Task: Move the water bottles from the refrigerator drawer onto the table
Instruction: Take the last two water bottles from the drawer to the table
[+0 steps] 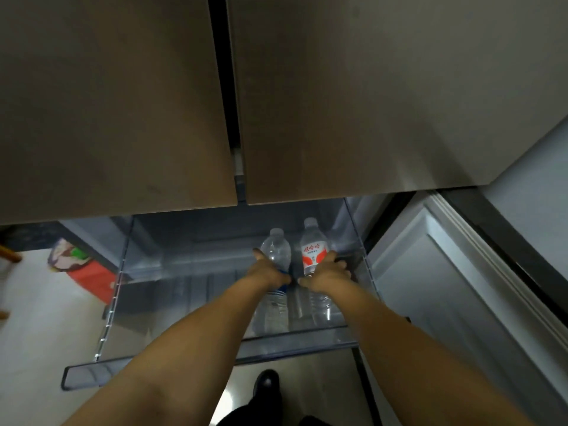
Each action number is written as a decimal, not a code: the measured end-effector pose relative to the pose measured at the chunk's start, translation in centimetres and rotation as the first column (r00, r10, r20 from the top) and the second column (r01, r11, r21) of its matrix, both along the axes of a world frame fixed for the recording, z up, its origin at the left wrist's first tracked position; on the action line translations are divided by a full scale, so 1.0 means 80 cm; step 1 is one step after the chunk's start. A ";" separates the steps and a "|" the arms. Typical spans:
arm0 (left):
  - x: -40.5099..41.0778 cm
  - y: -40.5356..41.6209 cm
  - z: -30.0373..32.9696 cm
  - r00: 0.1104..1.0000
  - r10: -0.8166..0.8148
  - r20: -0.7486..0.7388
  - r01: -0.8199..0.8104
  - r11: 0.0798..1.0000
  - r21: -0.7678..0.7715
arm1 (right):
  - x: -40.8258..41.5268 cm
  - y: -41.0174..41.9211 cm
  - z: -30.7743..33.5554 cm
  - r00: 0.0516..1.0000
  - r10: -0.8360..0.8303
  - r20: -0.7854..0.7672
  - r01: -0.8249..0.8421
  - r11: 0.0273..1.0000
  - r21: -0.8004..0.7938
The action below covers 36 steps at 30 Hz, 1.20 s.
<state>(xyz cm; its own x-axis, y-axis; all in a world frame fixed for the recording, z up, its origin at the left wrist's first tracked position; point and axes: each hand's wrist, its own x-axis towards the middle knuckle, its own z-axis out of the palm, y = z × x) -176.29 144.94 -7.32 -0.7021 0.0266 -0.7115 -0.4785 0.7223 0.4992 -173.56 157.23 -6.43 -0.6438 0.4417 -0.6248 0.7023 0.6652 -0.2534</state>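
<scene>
Gripping left hand (270,273) on blue-label bottle (276,256), right hand (327,273) on red-label bottle (313,253)

Two water bottles in the drawer (215,361), side by side, toward its right end: the left bottle (276,250) just beside the right bottle (313,250). Left hand (270,272) on the left bottle, right hand (325,272) on the right bottle. Two closed doors (123,103) above the drawer. A shoe (266,382) on the floor below its front.

Clear glossy plastic bottles (276,250), translucent drawer (215,361), brushed-metal doors (107,103).
</scene>
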 end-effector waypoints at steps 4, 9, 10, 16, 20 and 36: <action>0.004 -0.011 -0.012 0.998 0.046 -0.035 -0.046 0.999 -0.014 | 0.005 0.006 -0.008 0.997 -0.083 -0.008 0.081 0.988 -0.131; 0.009 -0.013 -0.013 0.996 0.053 -0.066 -0.050 0.998 0.048 | 0.006 0.015 -0.003 0.985 -0.166 -0.056 0.148 0.960 -0.236; 0.005 -0.018 -0.013 0.996 0.062 -0.056 -0.058 0.995 0.080 | 0.005 0.017 -0.003 0.972 -0.224 -0.070 0.195 0.937 -0.292; -0.015 -0.041 -0.025 0.959 0.269 0.087 -0.282 0.889 0.360 | -0.009 0.019 0.012 0.853 -0.520 0.051 0.420 0.625 -0.657; -0.007 -0.045 0.031 0.913 0.333 0.235 -0.406 0.800 0.442 | -0.004 0.026 0.041 0.857 -0.513 0.052 0.384 0.567 -0.729; 0.124 -0.029 0.152 0.854 0.417 0.312 -0.506 0.521 0.687 | 0.105 0.066 0.131 0.887 -0.461 -0.019 0.166 0.357 -0.919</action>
